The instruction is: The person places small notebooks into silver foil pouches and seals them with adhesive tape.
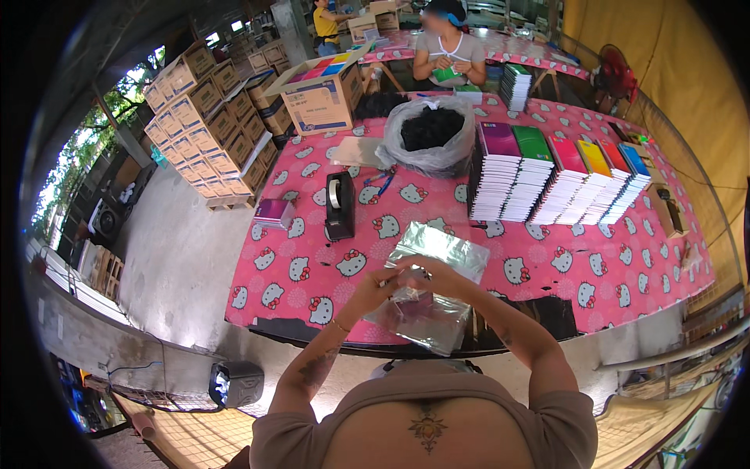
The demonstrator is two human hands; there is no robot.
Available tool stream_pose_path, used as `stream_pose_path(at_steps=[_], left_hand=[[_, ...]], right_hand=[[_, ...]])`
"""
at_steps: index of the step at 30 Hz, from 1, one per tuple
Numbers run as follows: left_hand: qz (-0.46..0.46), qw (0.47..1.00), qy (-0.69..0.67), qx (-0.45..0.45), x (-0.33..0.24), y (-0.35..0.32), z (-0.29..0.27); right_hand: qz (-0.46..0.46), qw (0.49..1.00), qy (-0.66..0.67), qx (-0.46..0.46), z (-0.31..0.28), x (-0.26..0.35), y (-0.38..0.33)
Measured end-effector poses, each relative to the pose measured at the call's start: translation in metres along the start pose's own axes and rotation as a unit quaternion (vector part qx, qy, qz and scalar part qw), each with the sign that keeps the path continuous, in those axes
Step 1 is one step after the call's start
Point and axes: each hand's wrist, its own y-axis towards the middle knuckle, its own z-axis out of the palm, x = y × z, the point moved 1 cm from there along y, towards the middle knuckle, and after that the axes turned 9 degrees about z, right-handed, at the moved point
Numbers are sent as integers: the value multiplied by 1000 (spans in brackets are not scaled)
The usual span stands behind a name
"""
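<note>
My two hands meet over the table's near edge. My left hand (376, 289) is closed, its fingertips pinched at the upper edge of a clear plastic bag (433, 334). Beside it my right hand (434, 277) curls closed on the same bag, and its fingers partly hide the grip. Through the film shows something purple, perhaps a notebook; glare blurs it. Just beyond my hands lies a shiny stack of clear plastic sleeves (453, 248). A black tape dispenser (339, 215) stands to the left, with a small pile of purple notebooks (274, 213) farther left.
Tall notebook stacks (508, 184) in several colours stand at the right. A plastic-lined container (426, 160) with black contents, pens (380, 181) and an open carton (320, 100) are farther back. Across the table a person (449, 55) handles a green notebook. Stacked cartons (207, 133) stand left.
</note>
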Motion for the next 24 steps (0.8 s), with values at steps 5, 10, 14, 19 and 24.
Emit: stream_pose_path(at_steps=[5, 10, 14, 19, 24], left_hand=[[273, 865, 419, -22, -53, -18, 9], [272, 874, 403, -14, -56, -22, 18], [189, 931, 309, -47, -72, -10, 20], [124, 934, 327, -69, -65, 8, 20], [72, 905, 415, -51, -65, 17, 22]], right_hand=[[-62, 980, -190, -13, -4, 16, -35], [-143, 933, -308, -115, 12, -12, -41], [-146, 930, -295, -162, 18, -9, -37], [-25, 955, -256, -149, 25, 10, -34], [-44, 953, -188, -233, 23, -4, -25]])
